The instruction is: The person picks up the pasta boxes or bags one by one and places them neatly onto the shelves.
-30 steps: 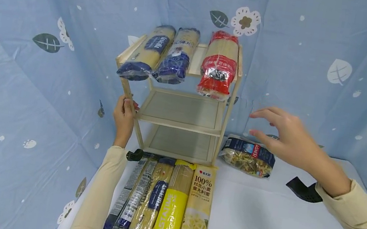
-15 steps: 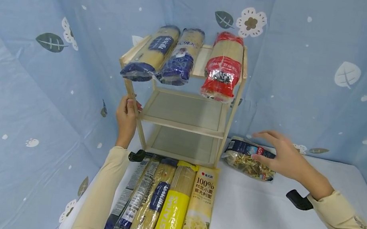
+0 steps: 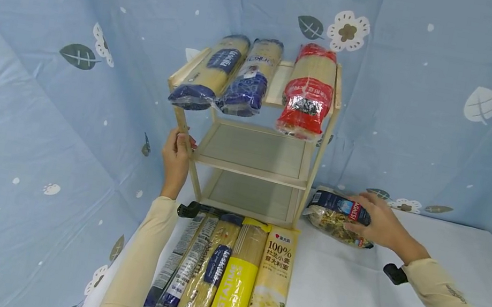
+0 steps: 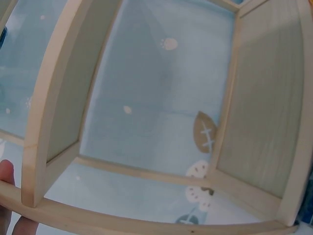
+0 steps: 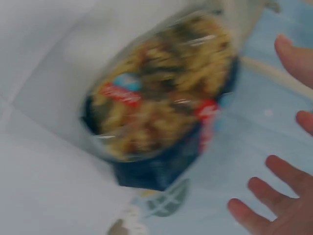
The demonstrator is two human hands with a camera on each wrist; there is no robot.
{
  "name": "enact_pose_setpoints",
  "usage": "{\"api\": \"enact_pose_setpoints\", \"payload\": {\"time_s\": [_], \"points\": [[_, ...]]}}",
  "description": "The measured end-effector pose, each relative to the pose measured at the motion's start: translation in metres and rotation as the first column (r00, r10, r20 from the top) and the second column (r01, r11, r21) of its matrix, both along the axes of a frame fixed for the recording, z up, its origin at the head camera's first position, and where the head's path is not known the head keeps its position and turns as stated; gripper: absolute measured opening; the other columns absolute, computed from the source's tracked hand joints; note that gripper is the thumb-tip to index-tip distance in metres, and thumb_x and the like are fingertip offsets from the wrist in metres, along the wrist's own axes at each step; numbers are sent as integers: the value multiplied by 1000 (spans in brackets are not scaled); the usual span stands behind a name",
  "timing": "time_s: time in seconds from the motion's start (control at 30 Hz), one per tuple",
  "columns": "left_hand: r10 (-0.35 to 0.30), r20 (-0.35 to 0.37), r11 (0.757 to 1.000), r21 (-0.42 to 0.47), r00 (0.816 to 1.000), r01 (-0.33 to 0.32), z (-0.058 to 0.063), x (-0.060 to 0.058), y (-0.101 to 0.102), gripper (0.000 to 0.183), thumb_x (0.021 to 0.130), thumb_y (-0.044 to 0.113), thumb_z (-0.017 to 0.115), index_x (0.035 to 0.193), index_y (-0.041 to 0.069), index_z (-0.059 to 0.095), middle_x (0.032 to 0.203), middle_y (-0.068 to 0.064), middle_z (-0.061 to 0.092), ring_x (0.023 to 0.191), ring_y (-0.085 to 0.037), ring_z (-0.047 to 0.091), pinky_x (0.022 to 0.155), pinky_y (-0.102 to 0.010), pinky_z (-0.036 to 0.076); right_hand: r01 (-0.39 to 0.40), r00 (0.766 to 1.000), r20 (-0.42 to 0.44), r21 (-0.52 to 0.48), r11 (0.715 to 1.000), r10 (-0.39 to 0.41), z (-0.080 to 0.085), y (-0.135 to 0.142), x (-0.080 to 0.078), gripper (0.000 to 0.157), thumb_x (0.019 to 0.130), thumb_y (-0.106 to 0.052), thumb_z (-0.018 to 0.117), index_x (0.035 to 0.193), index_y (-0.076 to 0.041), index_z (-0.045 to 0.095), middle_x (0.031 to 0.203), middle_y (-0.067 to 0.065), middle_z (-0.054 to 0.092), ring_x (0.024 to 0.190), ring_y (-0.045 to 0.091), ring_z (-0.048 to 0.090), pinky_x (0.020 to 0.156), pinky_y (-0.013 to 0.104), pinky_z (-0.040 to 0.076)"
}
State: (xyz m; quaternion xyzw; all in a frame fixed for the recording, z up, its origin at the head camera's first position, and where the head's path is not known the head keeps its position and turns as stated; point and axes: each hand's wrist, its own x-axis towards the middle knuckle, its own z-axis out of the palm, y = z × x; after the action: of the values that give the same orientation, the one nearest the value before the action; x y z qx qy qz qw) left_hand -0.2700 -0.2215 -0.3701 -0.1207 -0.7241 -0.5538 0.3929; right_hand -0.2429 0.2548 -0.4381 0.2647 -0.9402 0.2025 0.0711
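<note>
My left hand point(image 3: 176, 155) grips the left front post of a pale wooden shelf rack point(image 3: 250, 169). In the left wrist view, fingertips point(image 4: 7, 172) show at the rack's post point(image 4: 122, 221). At the right, my right hand point(image 3: 377, 221) is at the right end of a clear and navy bag of pasta point(image 3: 338, 218) labelled AGNESI, which lies on the white table. Its thumb is on the near side and its fingers on the far side. The right wrist view shows the fingers point(image 5: 281, 176) spread and apart from the blurred pasta bag point(image 5: 164, 83).
On the top shelf lie two blue-ended spaghetti packs point(image 3: 213, 72) and a red noodle pack point(image 3: 308, 93). Several long packs, including a yellow one point(image 3: 235, 276) and a cream one point(image 3: 269, 288), lie side by side before the rack. Blue patterned cloth point(image 3: 427, 124) hangs behind.
My right hand has come down and left from above the table to the right end of the pasta bag. The left hand keeps its grip on the rack. The view has shifted slightly.
</note>
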Motion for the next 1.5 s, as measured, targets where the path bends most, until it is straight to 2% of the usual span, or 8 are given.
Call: {"api": "enact_pose_setpoints", "payload": {"time_s": [0.33, 0.53, 0.8, 0.9, 1.07, 1.17, 1.27, 1.5], "points": [[16, 8, 999, -30, 1000, -16, 0, 1, -3, 25, 103, 4, 34, 116, -3, 55, 89, -28, 57, 78, -41, 57, 65, -37, 44, 14, 999, -37, 128, 992, -10, -54, 7, -28, 80, 70, -38, 84, 136, -9, 49, 138, 28, 36, 123, 56, 31, 87, 73, 29], [8, 11, 999, -39, 1000, -7, -1, 0, -1, 26, 103, 5, 34, 116, -2, 55, 90, -28, 57, 79, -41, 58, 69, -43, 48, 25, 998, 49, 225, 974, -37, -74, 4, -37, 93, 72, -52, 77, 146, -15, 34, 148, 30, 18, 128, 61, 19, 91, 77, 18], [4, 5, 1000, -11, 1000, -4, -19, -20, -10, 28, 104, 9, 33, 119, 5, 56, 89, -23, 58, 77, -35, 58, 67, -34, 46, 72, 995, 45, 297, 952, -89, -76, 3, -41, 106, 63, -57, 81, 148, -20, 30, 146, 29, 26, 108, 54, 43, 71, 66, 39], [11, 4, 1000, -14, 1000, -11, -19, -19, -10, 29, 104, 13, 34, 122, 11, 57, 89, -19, 59, 77, -31, 59, 66, -28, 45, 91, 992, 61, 292, 952, -113, -74, 4, -38, 105, 63, -58, 80, 147, -19, 32, 142, 27, 34, 98, 49, 46, 68, 64, 39], [1, 6, 1000, -21, 1000, -1, -4, -3, -1, 28, 103, 6, 34, 120, 2, 56, 90, -26, 57, 77, -39, 57, 65, -33, 44, 126, 985, 81, 260, 957, -152, -75, 3, -26, 99, 66, -62, 76, 144, -15, 37, 127, 28, 45, 97, 51, 47, 78, 71, 34], [-1, 4, 1000, -28, 1000, 1, -1, 0, 1, 27, 103, 4, 35, 119, -1, 56, 90, -28, 57, 78, -41, 57, 66, -35, 44, 131, 976, 145, 219, 967, -165, -76, 1, -17, 100, 69, -62, 74, 146, -12, 34, 127, 32, 40, 92, 50, 53, 78, 69, 39], [-1, -1, 1000, -29, 1000, 1, -2, 0, 0, 26, 103, 4, 35, 118, -1, 56, 90, -29, 57, 78, -42, 56, 65, -36, 44, 139, 967, 184, 195, 971, -175, -78, -1, -6, 102, 71, -63, 72, 147, -11, 29, 129, 36, 34, 68, 38, 57, 56, 53, 48], [-2, -15, 1000, -28, 1000, 1, -3, -1, -1, 25, 103, 3, 35, 116, -1, 56, 89, -29, 56, 77, -42, 56, 64, -39, 43, 286, 953, 47, 184, 940, -299, -90, -11, 25, 92, 74, -61, 70, 145, -14, 35, 129, 38, 36, 43, 20, 43, 35, 30, 32]]}}
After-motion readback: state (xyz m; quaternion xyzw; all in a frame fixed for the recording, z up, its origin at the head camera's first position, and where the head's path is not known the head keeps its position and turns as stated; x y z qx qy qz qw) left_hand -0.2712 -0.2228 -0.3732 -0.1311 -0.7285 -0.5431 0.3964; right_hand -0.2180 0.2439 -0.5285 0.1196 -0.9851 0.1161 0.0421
